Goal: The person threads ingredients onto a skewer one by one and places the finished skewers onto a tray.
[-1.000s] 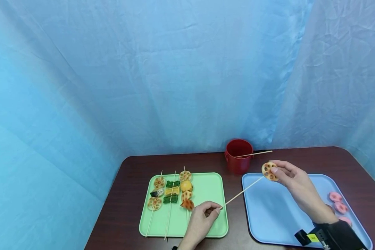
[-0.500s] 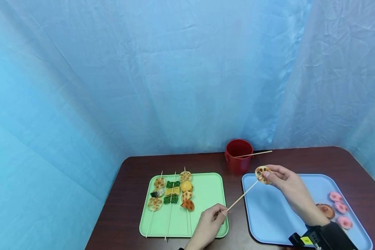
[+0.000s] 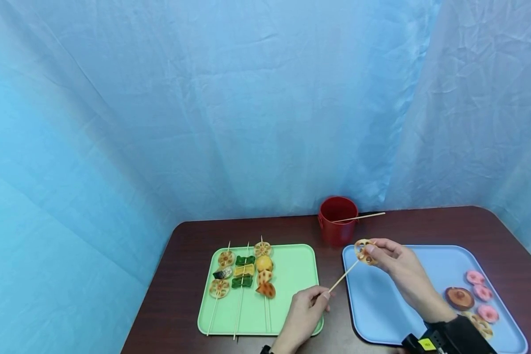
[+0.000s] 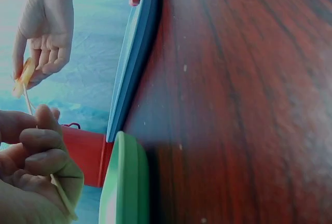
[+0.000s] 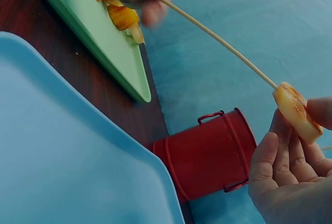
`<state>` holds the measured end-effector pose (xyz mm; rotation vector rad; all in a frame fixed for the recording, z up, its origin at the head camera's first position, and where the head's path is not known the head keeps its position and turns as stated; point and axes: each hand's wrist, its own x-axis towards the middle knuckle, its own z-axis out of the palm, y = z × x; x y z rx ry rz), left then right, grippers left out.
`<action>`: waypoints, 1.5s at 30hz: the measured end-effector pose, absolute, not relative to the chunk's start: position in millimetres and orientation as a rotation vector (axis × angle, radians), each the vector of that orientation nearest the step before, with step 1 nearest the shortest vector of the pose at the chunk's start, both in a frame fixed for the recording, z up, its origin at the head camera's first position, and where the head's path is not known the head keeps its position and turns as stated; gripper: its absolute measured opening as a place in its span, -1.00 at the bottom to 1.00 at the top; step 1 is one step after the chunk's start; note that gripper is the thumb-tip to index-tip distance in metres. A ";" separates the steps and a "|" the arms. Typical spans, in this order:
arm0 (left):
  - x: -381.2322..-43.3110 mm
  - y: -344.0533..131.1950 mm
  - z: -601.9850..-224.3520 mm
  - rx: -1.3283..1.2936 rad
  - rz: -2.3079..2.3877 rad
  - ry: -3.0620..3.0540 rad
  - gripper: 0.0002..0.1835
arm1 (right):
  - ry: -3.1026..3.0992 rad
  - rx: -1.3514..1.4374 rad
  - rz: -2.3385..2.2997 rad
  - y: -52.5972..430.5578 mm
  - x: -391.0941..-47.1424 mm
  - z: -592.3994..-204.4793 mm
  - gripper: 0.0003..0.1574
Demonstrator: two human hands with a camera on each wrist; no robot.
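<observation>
My left hand point(image 3: 307, 312) pinches a thin wooden skewer point(image 5: 218, 38) near the right edge of the green tray. The far end of the skewer meets the edge of a lotus root slice point(image 3: 364, 251), round and browned with holes. My right hand point(image 3: 400, 268) pinches that slice between thumb and fingers, raised over the left part of the blue tray point(image 3: 380, 314). In the right wrist view the slice point(image 5: 296, 112) is seen edge-on, the skewer tip at its rim. The left wrist view shows the skewer's other end point(image 4: 63, 197) poking out below my curled left fingers.
Loaded skewers with lotus slices, green and yellow pieces point(image 3: 243, 270) lie on the green tray point(image 3: 292, 265). A red bucket point(image 3: 338, 231) behind holds another stick point(image 3: 371, 216). Pink rings point(image 3: 487, 313), a brown mushroom cap point(image 3: 459, 298) and a lotus slice point(image 3: 481, 325) lie in the blue tray.
Both hands have come closer together: the right hand with the slice moved left and down, the left hand slid rightward with the skewer. The mushroom cap and lower lotus slice are now uncovered.
</observation>
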<state>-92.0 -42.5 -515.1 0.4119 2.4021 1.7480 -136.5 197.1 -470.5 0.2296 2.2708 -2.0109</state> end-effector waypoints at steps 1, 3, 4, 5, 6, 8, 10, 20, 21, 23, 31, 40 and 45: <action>-92.3 -41.4 -514.5 0.414 1.754 2.405 -0.74 | 2.267 0.234 -2.014 195.8 -136.2 -471.0 -0.20; -92.9 -39.6 -513.9 0.419 1.767 2.402 -0.73 | 2.260 0.240 -2.019 193.1 -135.5 -472.5 -0.23; -93.3 -38.9 -514.1 0.421 1.773 2.400 -0.72 | 2.260 0.238 -2.015 191.9 -135.2 -473.4 -0.25; -93.8 -38.4 -514.7 0.421 1.778 2.402 -0.73 | 2.268 0.232 -2.004 190.7 -134.8 -474.4 -0.25; -94.3 -37.8 -515.1 0.415 1.778 2.406 -0.73 | 2.273 0.225 -1.995 189.6 -134.4 -475.8 -0.26; -95.4 -36.6 -515.8 0.379 1.773 2.416 -0.74 | 2.287 0.215 -1.967 186.7 -133.5 -478.0 -0.26; -96.5 -35.1 -515.5 0.320 1.767 2.425 -0.78 | 2.301 0.209 -1.928 183.3 -132.5 -480.0 -0.24; -101.2 -26.8 -509.7 0.115 1.835 2.377 -0.81 | 2.306 0.149 -1.945 166.0 -131.4 -488.5 -0.31; -101.8 -26.3 -509.8 0.106 1.835 2.379 -0.81 | 2.308 0.143 -1.948 164.9 -130.9 -489.4 -0.33; -102.5 -25.4 -510.2 0.093 1.833 2.388 -0.82 | 2.314 0.118 -1.955 162.6 -129.8 -491.2 -0.36; -103.1 -21.8 -510.5 0.041 1.841 2.380 -0.83 | 2.274 0.107 -1.956 153.0 -127.5 -496.7 -0.40; -102.8 -19.2 -511.5 0.039 1.856 2.372 -0.83 | 2.307 0.075 -1.913 148.5 -122.9 -500.1 -0.44; -102.6 -19.2 -512.7 0.062 1.860 2.370 -0.84 | 2.293 0.091 -1.908 147.6 -122.4 -500.4 -0.43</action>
